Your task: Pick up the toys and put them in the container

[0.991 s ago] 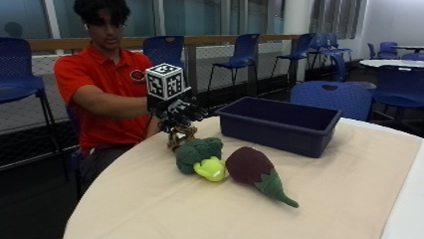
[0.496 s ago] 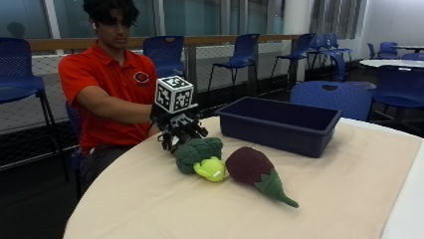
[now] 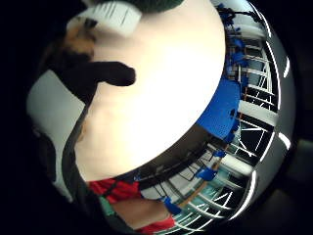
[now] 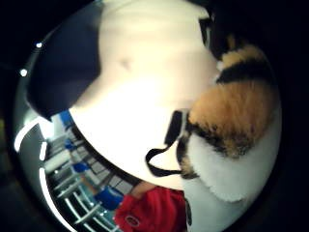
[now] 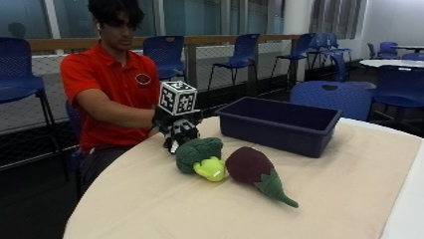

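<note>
My gloved right hand (image 5: 173, 121) is at the table's near-left edge, in front of the person's chest. It grips a small orange, black and white striped plush toy (image 5: 179, 139) from above, low over the table. The toy's fur (image 4: 231, 121) fills much of the thumb side palm view, and a patch of the toy (image 3: 80, 38) shows beside a black-gloved finger (image 3: 105, 74). A green plush broccoli (image 5: 200, 156) lies just right of the hand. A purple plush eggplant (image 5: 252, 170) lies beside the broccoli. The dark blue container (image 5: 281, 124) stands behind them and looks empty.
A beige cloth covers the round table (image 5: 344, 199). Blue chairs (image 5: 331, 97) stand close behind the container, and more chairs line the railing at the back. The person's bare forearm (image 5: 112, 110) reaches in from the left.
The hand has come down and slightly right with the striped toy, from chest height to just above the table beside the broccoli. The broccoli, eggplant and container have not moved.
</note>
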{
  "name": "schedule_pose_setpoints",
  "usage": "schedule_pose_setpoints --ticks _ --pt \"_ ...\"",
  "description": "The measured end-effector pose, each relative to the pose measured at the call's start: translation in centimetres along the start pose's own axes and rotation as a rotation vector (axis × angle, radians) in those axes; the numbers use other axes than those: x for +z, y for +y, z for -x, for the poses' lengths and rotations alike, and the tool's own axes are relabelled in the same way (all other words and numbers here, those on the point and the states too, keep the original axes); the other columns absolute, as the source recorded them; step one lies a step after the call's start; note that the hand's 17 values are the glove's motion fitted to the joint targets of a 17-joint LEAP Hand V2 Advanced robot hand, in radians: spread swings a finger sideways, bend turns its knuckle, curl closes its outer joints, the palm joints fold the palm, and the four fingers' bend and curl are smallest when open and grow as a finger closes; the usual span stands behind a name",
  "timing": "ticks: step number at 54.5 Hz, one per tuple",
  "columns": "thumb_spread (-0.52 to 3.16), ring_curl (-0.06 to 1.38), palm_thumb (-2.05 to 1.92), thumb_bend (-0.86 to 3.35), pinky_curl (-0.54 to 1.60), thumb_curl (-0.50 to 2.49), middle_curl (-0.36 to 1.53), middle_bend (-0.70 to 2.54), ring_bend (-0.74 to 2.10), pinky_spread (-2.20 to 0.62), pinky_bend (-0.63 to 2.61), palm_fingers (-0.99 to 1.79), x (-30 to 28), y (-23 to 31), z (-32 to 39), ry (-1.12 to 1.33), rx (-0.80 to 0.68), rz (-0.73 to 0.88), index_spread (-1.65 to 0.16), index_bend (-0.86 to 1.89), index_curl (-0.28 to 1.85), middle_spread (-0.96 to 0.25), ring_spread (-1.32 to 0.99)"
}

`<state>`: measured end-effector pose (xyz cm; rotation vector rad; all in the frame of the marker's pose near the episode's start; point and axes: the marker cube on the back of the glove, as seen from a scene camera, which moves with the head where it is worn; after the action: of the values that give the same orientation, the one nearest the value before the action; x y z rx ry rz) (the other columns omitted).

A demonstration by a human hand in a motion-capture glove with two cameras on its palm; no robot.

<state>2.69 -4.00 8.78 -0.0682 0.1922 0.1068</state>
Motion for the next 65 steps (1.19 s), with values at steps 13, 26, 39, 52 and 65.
schedule_pose_setpoints --ticks 13,26,39,52,65 --pt "1.21 0.31 0.54 0.21 0.34 0.45 0.29 0.39 0.78 -0.34 1.14 0.79 -2.3 0.4 -1.2 -0.010 -0.061 -0.090 -0.37 0.33 0.41 -0.34 -0.36" --pt "1.04 0.33 0.62 0.17 0.34 0.56 0.33 0.39 0.75 -0.40 1.07 0.85 -8.6 0.4 0.2 -0.087 -0.127 -0.191 -0.38 0.31 0.49 -0.43 -0.48" --pt "0.96 0.34 0.64 0.12 0.34 0.64 0.36 0.35 0.71 -0.42 1.05 0.87 -16.6 -2.9 7.9 -0.068 -0.245 -0.247 -0.39 0.25 0.56 -0.46 -0.51" --pt "0.93 0.34 0.65 0.08 0.34 0.70 0.39 0.31 0.67 -0.42 1.03 0.89 -18.8 -7.7 14.8 -0.137 -0.291 -0.228 -0.40 0.19 0.63 -0.48 -0.53" --pt "0.92 0.36 0.65 0.05 0.35 0.74 0.42 0.28 0.65 -0.42 1.02 0.90 -20.1 -13.1 19.8 -0.153 -0.302 -0.294 -0.42 0.16 0.68 -0.49 -0.53"
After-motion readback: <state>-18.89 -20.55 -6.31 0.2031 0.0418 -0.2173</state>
